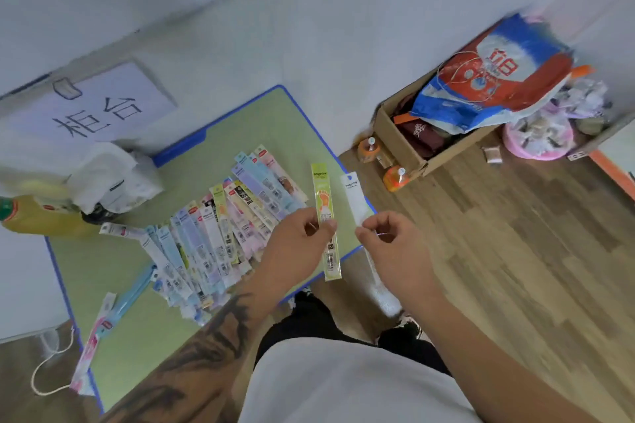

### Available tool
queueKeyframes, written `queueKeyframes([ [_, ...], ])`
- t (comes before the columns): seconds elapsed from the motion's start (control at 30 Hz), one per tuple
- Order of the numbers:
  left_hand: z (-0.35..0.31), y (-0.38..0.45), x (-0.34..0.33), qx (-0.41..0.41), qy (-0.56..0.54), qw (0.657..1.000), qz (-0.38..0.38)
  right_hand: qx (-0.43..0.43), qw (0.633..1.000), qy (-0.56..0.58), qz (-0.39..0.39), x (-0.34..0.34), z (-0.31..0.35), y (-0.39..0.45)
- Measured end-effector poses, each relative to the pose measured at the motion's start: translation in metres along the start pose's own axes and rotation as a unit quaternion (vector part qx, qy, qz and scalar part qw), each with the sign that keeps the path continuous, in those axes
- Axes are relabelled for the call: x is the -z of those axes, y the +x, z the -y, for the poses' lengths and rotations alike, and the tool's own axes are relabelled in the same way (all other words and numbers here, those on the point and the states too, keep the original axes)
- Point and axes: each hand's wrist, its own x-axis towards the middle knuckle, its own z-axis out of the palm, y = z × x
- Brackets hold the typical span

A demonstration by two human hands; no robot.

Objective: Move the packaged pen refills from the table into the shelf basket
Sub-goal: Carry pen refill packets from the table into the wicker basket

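Observation:
A low green table with a blue rim [302,110] carries a long fanned row of several packaged pen refills [213,233] in pastel wrappers. My left hand [295,247] pinches a yellow-green refill pack [326,216] upright above the table's right edge. Beside it, my right hand [391,244] pinches a white refill pack [354,196], also upright. A few more packs [103,323] lie apart near the table's left front corner. No shelf basket is in view.
A taped paper sign [99,110] hangs on the wall behind the table. A yellow bottle [37,216] and a white bag [113,178] sit at the table's left. On the wood floor at right stand a cardboard box [405,144] with bags and two small orange bottles [393,178].

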Motion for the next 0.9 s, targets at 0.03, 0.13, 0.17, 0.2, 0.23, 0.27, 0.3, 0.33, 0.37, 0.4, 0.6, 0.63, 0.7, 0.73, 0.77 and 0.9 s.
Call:
queueKeyframes([
  [0.03,-0.013,-0.007,-0.016,-0.005,-0.004,1.000,0.005,0.000,1.000,0.015,-0.009,0.022,-0.004,-0.004],
  [0.13,-0.052,-0.029,-0.071,-0.011,-0.012,1.000,0.026,0.003,0.997,0.072,-0.034,0.092,-0.022,-0.016],
  [0.17,-0.064,-0.035,-0.090,-0.014,-0.011,0.999,0.034,-0.001,0.995,0.093,-0.047,0.114,-0.030,-0.019],
  [0.2,-0.076,-0.040,-0.111,-0.019,-0.007,0.999,0.042,-0.008,0.992,0.115,-0.061,0.136,-0.039,-0.021],
  [0.23,-0.089,-0.045,-0.133,-0.026,0.000,0.999,0.048,-0.012,0.988,0.136,-0.074,0.158,-0.047,-0.023],
  [0.27,-0.102,-0.050,-0.153,-0.033,0.007,0.998,0.053,-0.014,0.984,0.154,-0.086,0.179,-0.055,-0.025],
  [0.3,-0.115,-0.055,-0.174,-0.041,0.016,0.997,0.060,-0.015,0.980,0.170,-0.101,0.199,-0.063,-0.026],
  [0.33,-0.127,-0.060,-0.194,-0.048,0.025,0.996,0.073,-0.018,0.975,0.186,-0.121,0.220,-0.070,-0.030],
  [0.37,-0.139,-0.065,-0.213,-0.058,0.036,0.994,0.088,-0.021,0.969,0.204,-0.139,0.240,-0.076,-0.033],
  [0.4,-0.152,-0.071,-0.232,-0.070,0.048,0.991,0.106,-0.024,0.961,0.227,-0.156,0.260,-0.083,-0.038],
  [0.6,-0.227,-0.091,-0.325,-0.140,0.104,0.962,0.208,-0.052,0.922,0.315,-0.217,0.358,-0.121,-0.053],
  [0.63,-0.236,-0.092,-0.338,-0.149,0.109,0.957,0.224,-0.055,0.916,0.326,-0.226,0.370,-0.127,-0.054],
  [0.7,-0.254,-0.093,-0.364,-0.162,0.123,0.946,0.253,-0.063,0.902,0.349,-0.247,0.392,-0.138,-0.056],
  [0.73,-0.262,-0.093,-0.377,-0.164,0.130,0.942,0.264,-0.068,0.895,0.356,-0.261,0.403,-0.144,-0.056],
  [0.77,-0.269,-0.092,-0.390,-0.165,0.136,0.938,0.274,-0.075,0.888,0.363,-0.274,0.414,-0.150,-0.057],
  [0.9,-0.299,-0.082,-0.444,-0.176,0.168,0.915,0.322,-0.095,0.852,0.407,-0.314,0.458,-0.172,-0.053],
])
